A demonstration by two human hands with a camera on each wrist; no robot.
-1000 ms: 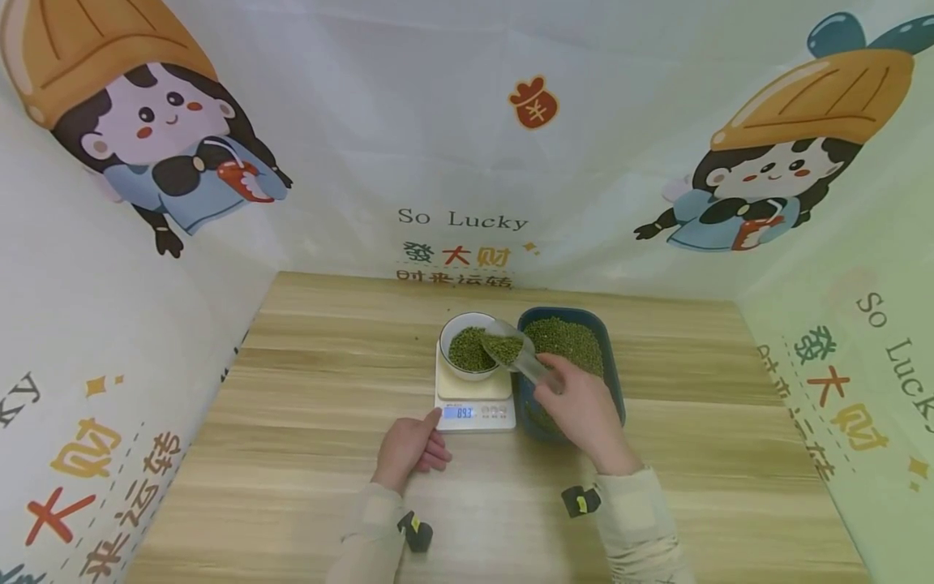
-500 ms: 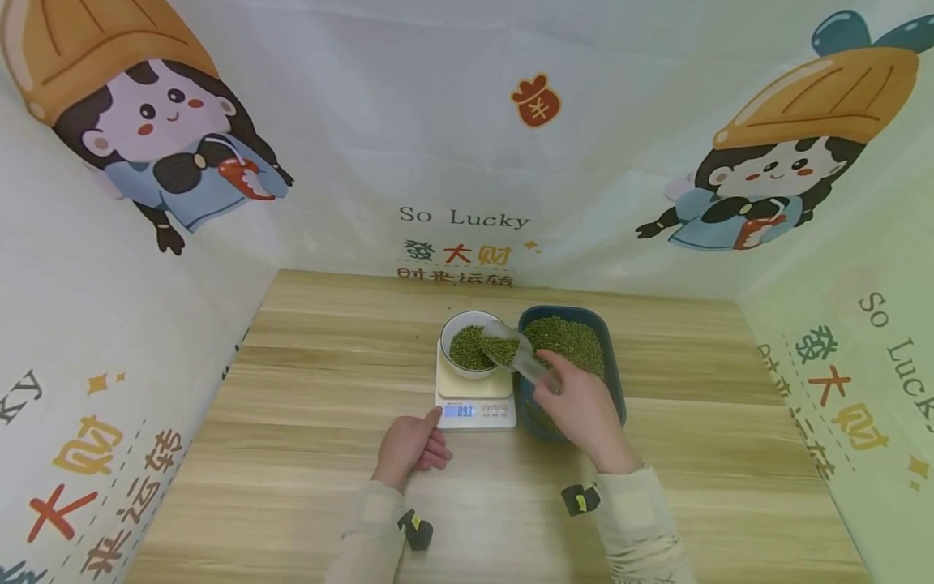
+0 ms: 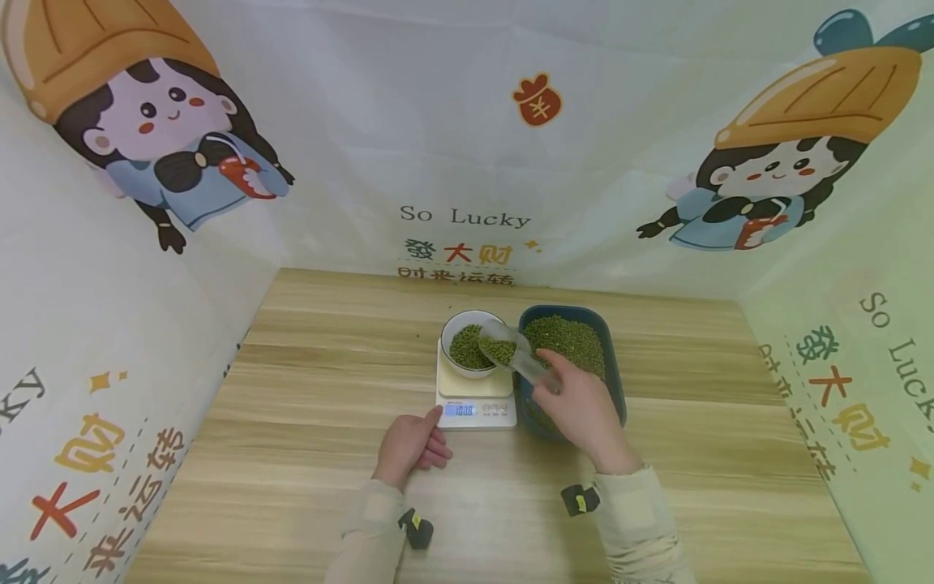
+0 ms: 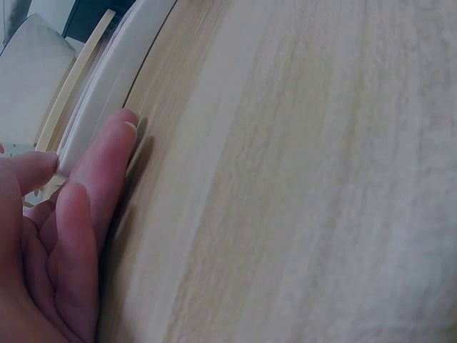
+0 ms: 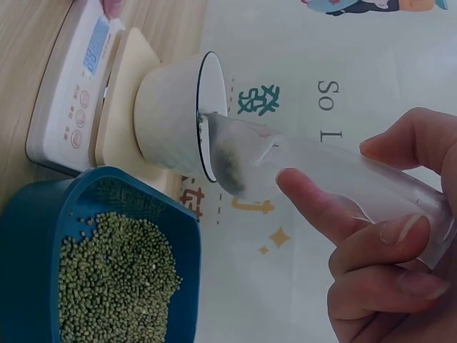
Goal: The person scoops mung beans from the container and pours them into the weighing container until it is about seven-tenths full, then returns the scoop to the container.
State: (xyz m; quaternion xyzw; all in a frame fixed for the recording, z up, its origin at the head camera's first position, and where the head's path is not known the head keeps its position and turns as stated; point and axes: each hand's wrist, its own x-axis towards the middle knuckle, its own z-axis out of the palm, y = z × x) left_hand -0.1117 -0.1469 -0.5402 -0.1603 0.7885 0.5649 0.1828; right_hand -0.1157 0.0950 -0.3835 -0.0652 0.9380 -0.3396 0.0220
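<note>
My right hand (image 3: 580, 401) grips the handle of a clear plastic scoop (image 5: 307, 161) holding some green mung beans (image 3: 499, 350). The scoop tilts down to the left, its lip over the rim of a white bowl (image 5: 168, 111) with a dark edge. Mung beans cover the bottom of the bowl, which stands on a white kitchen scale (image 3: 477, 415). The lit display seems to read 100.8. At the scale's front left corner, my left hand (image 3: 412, 448) holds the edge between thumb and fingers, as the left wrist view (image 4: 78, 214) shows closely.
A dark blue tub (image 5: 182, 236) of mung beans stands right of the scale, under my right hand. A few stray beans lie on the wooden table (image 3: 314, 422). Printed cloth walls (image 3: 350, 146) enclose the table at the back and sides.
The scale's reading has risen from about 89.3 to about 100.8. The scoop tips slightly more toward the bowl. My left hand stays where it was.
</note>
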